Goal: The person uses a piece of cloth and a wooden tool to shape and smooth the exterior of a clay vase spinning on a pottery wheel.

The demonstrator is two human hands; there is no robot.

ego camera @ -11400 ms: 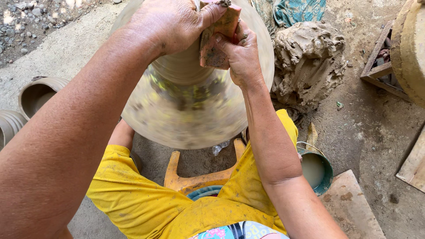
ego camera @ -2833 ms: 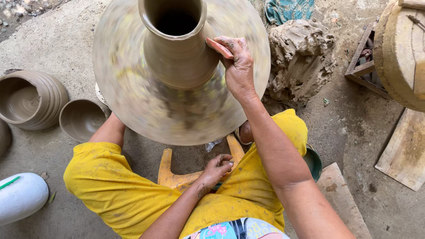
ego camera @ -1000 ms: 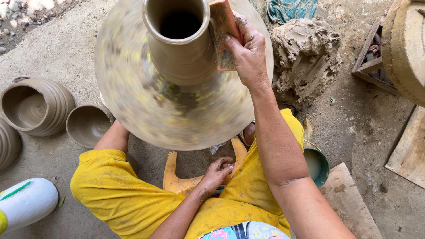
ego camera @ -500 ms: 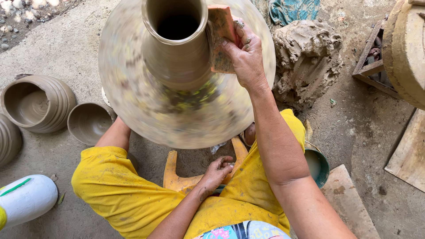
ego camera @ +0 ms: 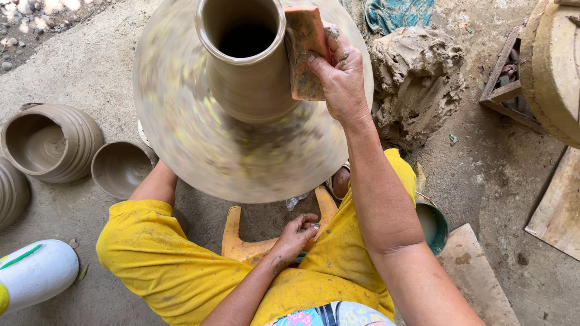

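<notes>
Right hand grips a flat reddish-brown block, fingers wrapped over its outer edge, pressing it against the right side of the tall clay vase just below the rim; left hand is down between the knees, fingers curled loosely on the orange stool, not clearly holding anything. Versus half a second ago the block sits about the same on the neck, right hand barely shifted; a few seconds back that hand was bare at the vase wall, lower down, with no block showing. Left hand unchanged on the stool. Vase stands centred on the wheel disc, which is motion-blurred, spinning. Vase is wet grey-brown clay, smooth, narrow cylindrical neck flaring into a wide base, dark open mouth. Floor is rough grey concrete, dusty, gravel at top left. Right of the wheel a big lump of raw clay, rough and gouged. Left side: stack of ribbed clay pots and a smaller clay bowl just beside it. Green water bowl with murky liquid by the right knee. Wooden boards at right edge. Yellow shorts, clay-speckled. White plastic container bottom left.
</notes>
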